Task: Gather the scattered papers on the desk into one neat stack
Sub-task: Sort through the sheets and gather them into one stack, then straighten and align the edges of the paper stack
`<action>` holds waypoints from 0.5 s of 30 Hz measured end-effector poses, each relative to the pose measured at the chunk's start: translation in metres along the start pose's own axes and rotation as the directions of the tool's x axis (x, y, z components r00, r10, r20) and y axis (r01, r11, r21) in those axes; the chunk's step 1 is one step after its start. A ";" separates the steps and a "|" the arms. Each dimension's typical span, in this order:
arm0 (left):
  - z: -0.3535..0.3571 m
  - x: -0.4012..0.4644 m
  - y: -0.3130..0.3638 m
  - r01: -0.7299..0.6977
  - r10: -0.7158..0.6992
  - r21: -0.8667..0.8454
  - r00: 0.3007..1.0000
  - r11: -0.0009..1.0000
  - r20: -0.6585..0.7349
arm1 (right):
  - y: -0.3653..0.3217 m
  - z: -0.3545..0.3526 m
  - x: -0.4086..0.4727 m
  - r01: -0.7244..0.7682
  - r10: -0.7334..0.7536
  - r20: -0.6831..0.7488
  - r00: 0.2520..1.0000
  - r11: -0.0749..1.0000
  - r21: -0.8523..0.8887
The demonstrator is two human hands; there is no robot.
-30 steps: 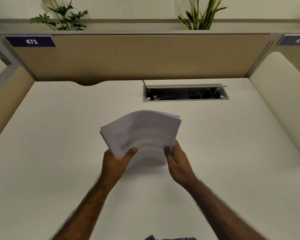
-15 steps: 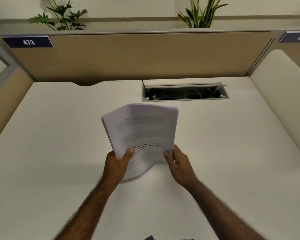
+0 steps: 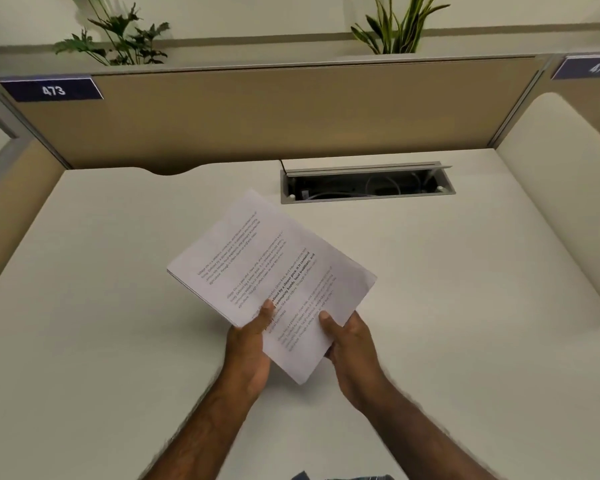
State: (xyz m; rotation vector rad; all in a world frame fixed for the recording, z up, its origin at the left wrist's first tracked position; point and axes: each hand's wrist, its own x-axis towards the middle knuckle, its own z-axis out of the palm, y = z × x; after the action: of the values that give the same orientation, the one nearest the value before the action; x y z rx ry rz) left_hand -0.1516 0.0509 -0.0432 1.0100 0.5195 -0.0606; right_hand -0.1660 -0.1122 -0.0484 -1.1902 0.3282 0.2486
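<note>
Two bare hands hold one stack of papers above the white desk, lifted clear of its surface and turned at a slant. The left hand pinches the stack's near-left edge, thumb lying on the printed top sheet, fingers hidden beneath. The right hand clasps the near-right edge in the same way — thumb on top, the rest under the paper. Between the two grips the stack's nearest corner points down toward the person; beyond them the sheets fan up and away, edges nearly flush at the left side. Lines of text run diagonally across the top page, too small to read. Farther out past the stack's far corner sits an open cable tray set into the desk, and behind it a tan partition — labelled 473 at its left.
</note>
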 end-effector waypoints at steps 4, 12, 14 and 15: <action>-0.009 0.004 0.004 -0.006 0.010 -0.090 0.999 0.996 0.038 | -0.011 -0.018 0.011 0.016 -0.023 -0.069 0.997 0.994 -0.109; -0.066 0.043 0.074 -0.138 0.129 0.132 0.989 0.982 0.076 | -0.053 -0.086 0.028 0.133 -0.141 -0.013 0.990 0.958 -0.255; -0.069 0.045 0.078 -0.171 0.135 0.288 0.981 0.942 0.142 | -0.056 -0.089 0.027 0.167 -0.175 0.006 0.985 0.926 -0.337; -0.066 0.045 0.077 -0.192 0.135 0.350 0.974 0.917 0.181 | -0.056 -0.087 0.026 0.183 -0.194 0.011 0.981 0.905 -0.385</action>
State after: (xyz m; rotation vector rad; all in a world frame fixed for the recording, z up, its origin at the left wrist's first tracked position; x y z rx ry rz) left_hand -0.1157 0.1554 -0.0297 1.3999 0.2837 -0.0865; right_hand -0.1322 -0.2131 -0.0389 -1.6059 0.1886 0.1290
